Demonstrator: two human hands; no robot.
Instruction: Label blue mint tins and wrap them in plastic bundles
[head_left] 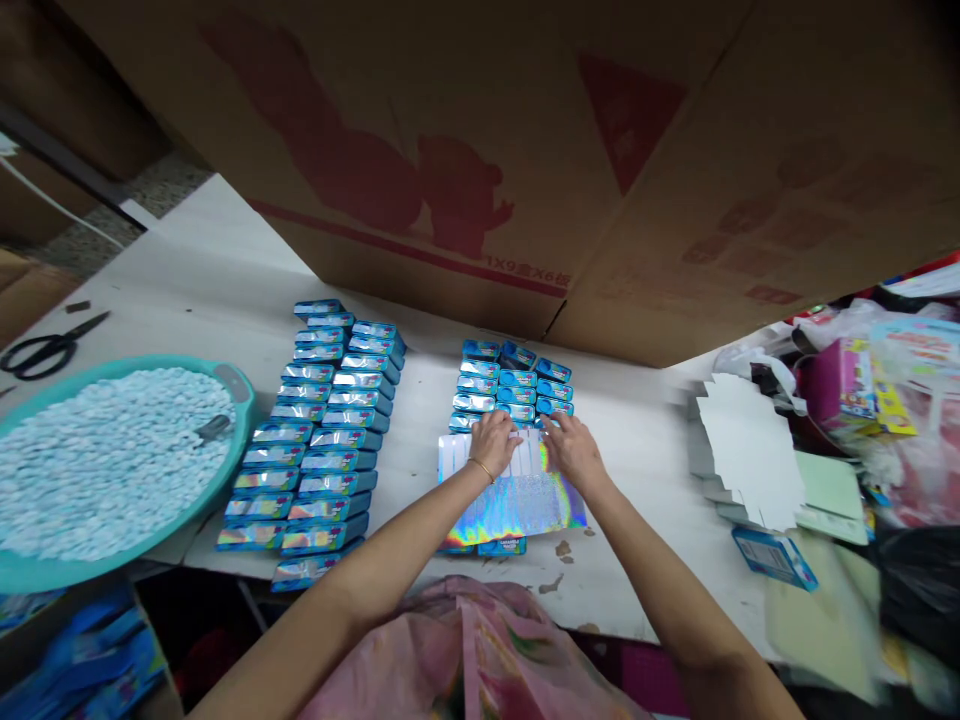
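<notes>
A shiny rainbow-reflecting sheet (517,508) with a pale striped upper part lies over a group of small blue tins (477,385). My left hand (493,443), with a thin bracelet at the wrist, has its fingers curled at the sheet's upper edge. At the upper right corner of the same sheet, my right hand (576,452) bends its fingers around the edge, close to the tins. Lower tins are mostly hidden under the sheet; a few show below its front edge.
Two long rows of blue tins (341,435) stand to the left. Beyond them are a turquoise basin (244,385) of pale pieces and black scissors (52,350). A large cardboard box (450,230) closes off the back. White card stacks (750,450) and bagged clutter fill the right.
</notes>
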